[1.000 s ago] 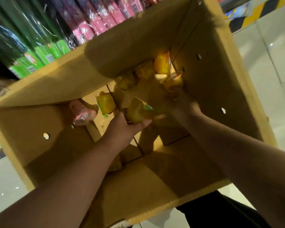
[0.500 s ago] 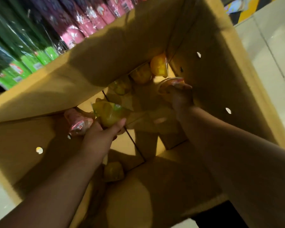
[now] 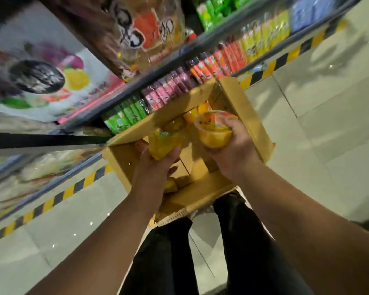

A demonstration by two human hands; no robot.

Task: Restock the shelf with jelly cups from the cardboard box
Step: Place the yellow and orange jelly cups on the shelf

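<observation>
Hands first: my view had the left hand [image 3: 156,167] with its fingers curled up around the bottom of a yellow jelly cup [image 3: 163,143], and the right hand [image 3: 232,154] wrapped around a rounder orange jelly cup [image 3: 214,133], lid side tipped toward the shelf [image 3: 179,58]. Both cups were up around the rim of the cardboard box [image 3: 247,116], which sat on the tile floor [image 3: 328,103] just beside the bottom shelf, with a few loose cups [image 3: 191,114] down inside it. My worry was the left grip. It only cradled the lower part of a slick plastic cup, so one quick swing toward the shelf could've popped it out onto the tile or back into the box. With both hands full, nothing was free to catch it. Squeezing harder wasn't a great fix either, since I'd guess those film lids dent or split. The shelf area was also smeared with motion blur, so I couldn't tell where the open slot was, and reaching in blind risked knocking the pink packets [image 3: 168,90] over.
</observation>
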